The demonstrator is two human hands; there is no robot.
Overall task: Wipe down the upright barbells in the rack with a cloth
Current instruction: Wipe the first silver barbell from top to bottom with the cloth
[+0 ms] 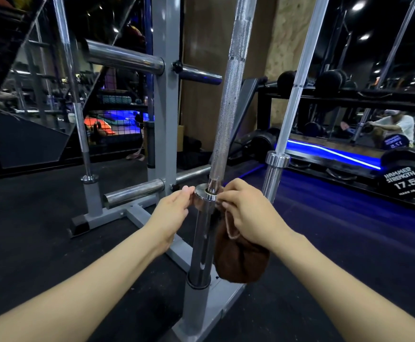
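Left hand (174, 208) fingertips steadying barbell collar (205, 195); right hand (247, 211) opposite, pinching brown cloth (238, 257) against collar, slack hanging below grip beside sleeve (201, 243), likely for wiping.

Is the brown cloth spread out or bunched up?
Bunched up: the brown cloth hangs in a lump from the right hand.

hands (174, 208) at barbell (226, 114) collar, brown cloth (238, 257)
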